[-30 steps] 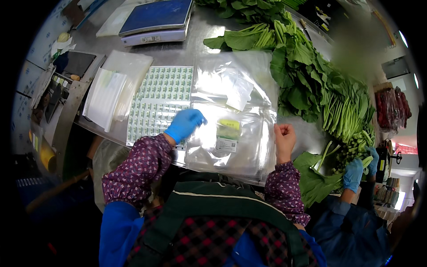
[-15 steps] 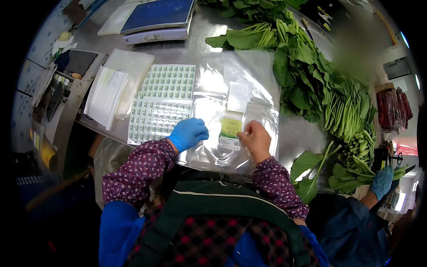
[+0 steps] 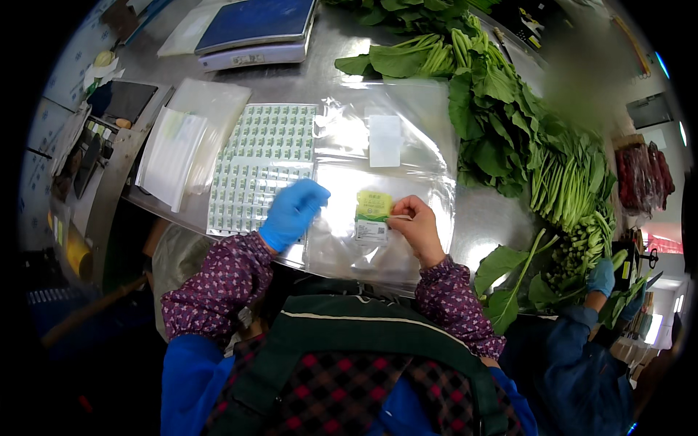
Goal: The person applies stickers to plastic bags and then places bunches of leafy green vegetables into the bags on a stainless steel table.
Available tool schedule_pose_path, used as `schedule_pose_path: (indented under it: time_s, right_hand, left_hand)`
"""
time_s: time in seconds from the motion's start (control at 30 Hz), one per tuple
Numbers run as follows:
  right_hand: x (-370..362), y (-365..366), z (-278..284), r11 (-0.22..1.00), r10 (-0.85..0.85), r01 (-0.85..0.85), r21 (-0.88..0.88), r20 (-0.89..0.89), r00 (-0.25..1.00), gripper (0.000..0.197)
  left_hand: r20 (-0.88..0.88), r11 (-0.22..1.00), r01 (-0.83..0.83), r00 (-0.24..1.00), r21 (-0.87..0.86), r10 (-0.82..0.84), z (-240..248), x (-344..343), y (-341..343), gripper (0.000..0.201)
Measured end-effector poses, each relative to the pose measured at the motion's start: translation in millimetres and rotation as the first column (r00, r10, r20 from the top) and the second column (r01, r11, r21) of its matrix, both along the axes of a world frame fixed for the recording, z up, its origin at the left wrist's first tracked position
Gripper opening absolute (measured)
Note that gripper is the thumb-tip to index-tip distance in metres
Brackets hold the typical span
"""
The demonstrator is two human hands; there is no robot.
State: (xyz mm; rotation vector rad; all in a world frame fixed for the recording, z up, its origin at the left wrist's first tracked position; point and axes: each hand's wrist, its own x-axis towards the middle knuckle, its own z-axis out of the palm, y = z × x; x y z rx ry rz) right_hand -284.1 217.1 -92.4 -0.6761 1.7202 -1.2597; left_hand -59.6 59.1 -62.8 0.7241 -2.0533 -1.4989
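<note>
A green and yellow label [image 3: 372, 216] lies on the top clear plastic bag [image 3: 378, 171] of a stack on the steel table [image 3: 480, 218]. My bare right hand [image 3: 418, 229] pinches the label's right edge with its fingertips. My left hand [image 3: 291, 213], in a blue glove, hovers palm down over the bag's left edge. It is blurred, next to a sheet of small green stickers [image 3: 262, 163], and nothing shows in it.
Leafy greens [image 3: 509, 109] are piled along the table's right side. A blue-topped scale [image 3: 254, 29] stands at the back, and white bag stacks [image 3: 182, 145] lie at the left. A co-worker's blue-gloved hand [image 3: 600, 276] works among greens at the right.
My right hand came in from the right onto the label and now pinches its edge. My left hand shifted slightly from the sticker sheet toward the bag. The co-worker's hand moved along the greens.
</note>
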Motion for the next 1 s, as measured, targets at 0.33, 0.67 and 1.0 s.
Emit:
schedule_pose_path:
  time_s: [0.33,0.67,1.0]
  right_hand:
    - [5.6,-7.8,10.3,0.993,0.114,-0.065,0.094,-0.799,0.591,0.021]
    - [-66.9,7.3,52.6,0.905,-0.419,0.293,-0.308,-0.534,0.734,0.014]
    - [-96.6,-126.6,133.0,0.942,0.081,-0.215,-0.256,-0.450,0.889,0.068]
  left_hand:
    - [0.377,0.850,0.358,0.903,-0.386,-0.209,-36.6,-7.7,3.4,0.010]
    - [-0.092,0.719,-0.564,0.758,0.406,0.646,-2.3,-22.5,-58.7,0.010]
    - [0.276,0.845,0.227,0.956,-0.485,-0.098,2.0,38.7,22.6,0.015]
